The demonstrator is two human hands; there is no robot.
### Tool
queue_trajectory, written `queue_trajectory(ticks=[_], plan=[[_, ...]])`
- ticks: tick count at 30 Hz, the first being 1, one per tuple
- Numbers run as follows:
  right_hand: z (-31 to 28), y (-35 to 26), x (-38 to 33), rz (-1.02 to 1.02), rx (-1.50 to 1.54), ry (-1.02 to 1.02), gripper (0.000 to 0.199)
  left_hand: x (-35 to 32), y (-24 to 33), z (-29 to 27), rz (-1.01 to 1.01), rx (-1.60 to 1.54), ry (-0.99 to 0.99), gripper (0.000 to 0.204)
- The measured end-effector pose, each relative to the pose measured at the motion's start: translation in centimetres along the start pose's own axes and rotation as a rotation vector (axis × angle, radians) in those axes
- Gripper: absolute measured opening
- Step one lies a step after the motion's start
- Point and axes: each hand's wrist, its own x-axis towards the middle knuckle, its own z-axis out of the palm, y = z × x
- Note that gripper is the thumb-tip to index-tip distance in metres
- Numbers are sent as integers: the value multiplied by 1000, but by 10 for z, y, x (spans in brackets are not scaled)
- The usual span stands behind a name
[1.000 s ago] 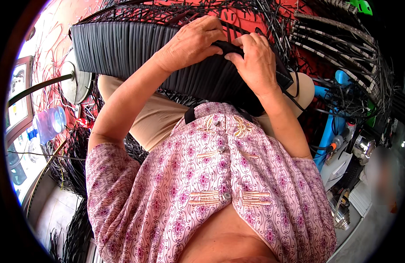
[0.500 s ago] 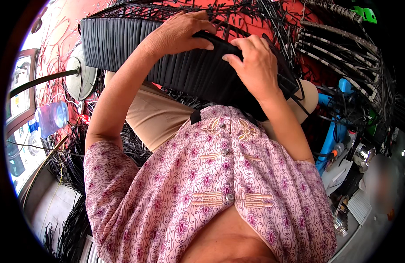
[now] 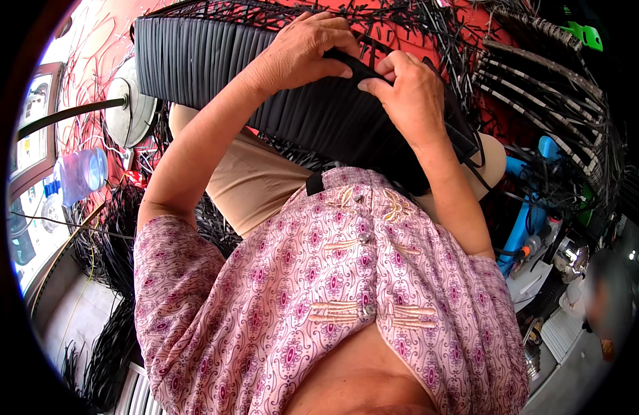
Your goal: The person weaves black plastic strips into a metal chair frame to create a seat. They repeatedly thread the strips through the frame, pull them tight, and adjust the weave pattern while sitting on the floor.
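A long black panel (image 3: 195,59), wrapped in close-set flat strips, lies across my lap from the far left toward the right. My left hand (image 3: 309,52) is closed over its far edge, with the thumb on the near face and the fingers curled behind. Just to the right, my right hand (image 3: 413,100) pinches at the same edge, thumb and index finger close together. A short stretch of black edge shows between the two thumbs. What lies behind the fingers, such as a strip end, is hidden.
Loose black strips (image 3: 444,41) litter the red floor (image 3: 91,59) beyond the panel. At the right are strip-wrapped frames (image 3: 541,90) and a blue tubular object (image 3: 525,225). A round grey base (image 3: 125,114) and a clear water bottle (image 3: 84,176) stand left.
The whole view has shifted slightly. My right index finger has drawn in closer to the thumb at the panel's edge; my left hand keeps its grip.
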Motion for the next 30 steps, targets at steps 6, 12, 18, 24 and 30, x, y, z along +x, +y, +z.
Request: queue_trajectory(ticks=[6, 12, 18, 24, 30], plan=[[4, -2, -6, -74, -29, 32, 30, -9, 6, 3, -4, -55, 47, 23], [6, -8, 8, -148, -30, 58, 33, -9, -12, -17, -49, 21, -24, 41], [20, -22, 23, -208, -91, 60, 37, -10, -32, -34, -45, -51, -251, 38], [24, -25, 34, -131, 5, 6, 36, -11, -30, -28, -106, -107, -148, 33], [26, -26, 33, -134, 58, 17, 32, -17, -25, -27, -83, -101, -47, 31]])
